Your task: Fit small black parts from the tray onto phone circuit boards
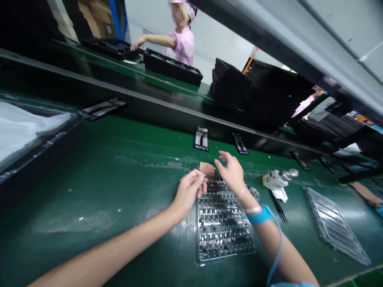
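My left hand [189,192] hovers at the upper left corner of a clear plastic blister tray [227,255], its fingers curled together, and nothing shows clearly in them. My right hand [231,171] sits above the tray's top edge with its fingers spread, close to a small tan piece [207,168] lying on the green bench mat [89,191]. Rows of small metal-and-black parts [223,215] fill the tray's pockets. A blue wrist strap [259,214] circles my right wrist, with its cord running down out of the picture.
Black phone frames [201,138] lie along the mat's far edge. To the right are tweezers [279,207], a white dispenser [275,179] and a stacked clear tray [335,225]. White plastic film [24,131] lies left. Beyond a conveyor, a co-worker in pink reaches toward black trays [172,67].
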### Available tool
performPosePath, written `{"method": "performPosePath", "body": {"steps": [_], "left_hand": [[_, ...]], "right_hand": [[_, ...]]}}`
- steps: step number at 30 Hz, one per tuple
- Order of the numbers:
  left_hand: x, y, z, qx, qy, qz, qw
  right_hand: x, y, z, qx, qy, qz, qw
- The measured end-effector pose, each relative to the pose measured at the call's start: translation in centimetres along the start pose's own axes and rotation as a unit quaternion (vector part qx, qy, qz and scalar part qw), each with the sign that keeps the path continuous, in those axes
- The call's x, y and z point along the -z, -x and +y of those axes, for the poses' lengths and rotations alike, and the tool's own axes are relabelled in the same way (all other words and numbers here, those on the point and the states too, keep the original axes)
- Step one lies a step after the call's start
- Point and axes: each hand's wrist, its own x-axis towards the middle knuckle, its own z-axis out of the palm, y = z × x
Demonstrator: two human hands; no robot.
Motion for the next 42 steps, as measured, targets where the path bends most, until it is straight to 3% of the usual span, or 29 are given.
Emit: {"method": "performPosePath", "body": {"steps": [4, 9, 12, 16, 19, 22, 24, 25, 28, 31, 33, 35, 38, 42], "left_hand": [[2.8, -2.7, -0.1, -0.057, -0.007, 0.091, 0.994], [3.8, -3.9, -0.4, -0.078, -0.011, 0.113, 0.990], [3.5, -4.0, -0.5, -0.079, -0.006, 0.112, 0.991], [3.4, -4.1, -0.2, -0.076, 0.011, 0.114, 0.991], [3.0, -3.8, 0.7, -0.079, 0.025, 0.098, 0.992], [2.1, -3.0, 1.8, -0.075, 0.036, 0.058, 0.995], [1.3, -2.1, 2.4, -0.060, 0.037, 0.028, 0.997], [0.9, -1.6, 2.5, -0.051, 0.031, 0.016, 0.998], [-0.4, 0.1, 2.4, -0.012, -0.011, -0.034, 0.999], [-1.6, 1.9, 2.0, 0.055, -0.075, -0.129, 0.987], [-2.1, 2.7, 2.1, 0.059, -0.119, -0.164, 0.977], [-2.2, 3.1, 2.6, -0.009, -0.162, -0.147, 0.976], [-1.8, 3.0, 4.0, -0.174, -0.215, -0.076, 0.958], [-1.1, 3.0, 4.9, -0.345, -0.301, -0.056, 0.887]], "right_hand": [[-4.5, -6.4, -3.1, -0.069, 0.038, 0.003, 0.997], [-7.9, -8.2, -5.8, -0.111, 0.063, 0.019, 0.992], [-7.4, -9.1, -5.8, -0.129, 0.052, 0.020, 0.990], [-4.3, -9.5, -4.4, -0.127, 0.003, 0.013, 0.992], [-1.8, -6.1, -3.0, -0.086, -0.037, 0.012, 0.996], [0.1, 0.7, -1.5, -0.022, -0.064, 0.025, 0.997], [1.0, 5.3, -0.4, 0.075, -0.100, 0.060, 0.990], [1.2, 7.2, 0.1, 0.087, -0.123, 0.054, 0.987], [1.4, 10.6, 1.5, 0.003, -0.263, 0.025, 0.964], [1.2, 11.2, 2.6, -0.123, -0.437, -0.006, 0.891], [1.2, 11.2, 2.7, -0.148, -0.520, -0.020, 0.841], [1.5, 11.5, 2.4, -0.143, -0.567, -0.030, 0.810], [2.3, 12.2, 1.5, -0.129, -0.587, -0.045, 0.798], [2.7, 12.9, 0.8, -0.121, -0.581, -0.089, 0.800]]}}
